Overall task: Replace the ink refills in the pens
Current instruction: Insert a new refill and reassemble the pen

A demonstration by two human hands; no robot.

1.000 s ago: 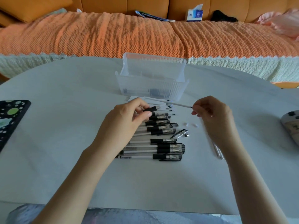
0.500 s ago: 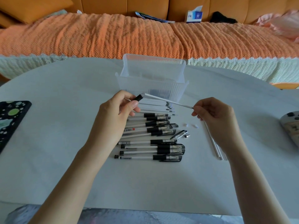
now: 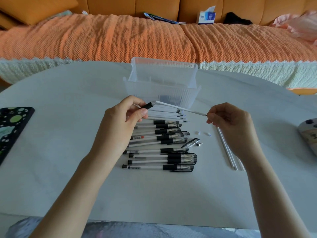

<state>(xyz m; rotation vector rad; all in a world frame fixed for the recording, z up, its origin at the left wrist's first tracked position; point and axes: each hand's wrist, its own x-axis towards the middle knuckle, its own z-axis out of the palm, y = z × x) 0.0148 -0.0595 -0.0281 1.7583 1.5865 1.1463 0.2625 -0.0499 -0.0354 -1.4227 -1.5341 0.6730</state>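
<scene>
My left hand [image 3: 120,124] grips a pen barrel [image 3: 147,105] by its black grip, held above the table. A thin white refill [image 3: 180,108] sticks out of the barrel toward the right, and my right hand [image 3: 229,122] pinches its tip end. Below lie a row of several black-grip pens [image 3: 164,148] and, above them, several loose white refills [image 3: 164,114]. A pen cap [image 3: 191,143] and a small metal tip [image 3: 199,144] rest right of the pens. Two tiny white caps [image 3: 203,133] lie nearby. Three refills [image 3: 228,152] lie under my right wrist.
A clear plastic box [image 3: 163,88] with its lid up stands just behind the pens. A dark patterned case [image 3: 12,129] lies at the left table edge, and a patterned object [image 3: 308,133] at the right edge. An orange-covered sofa runs behind the table.
My left hand lifted the barrel up off the pen row and away to the left, so more of the refill shows between my two hands. My right hand stayed almost still.
</scene>
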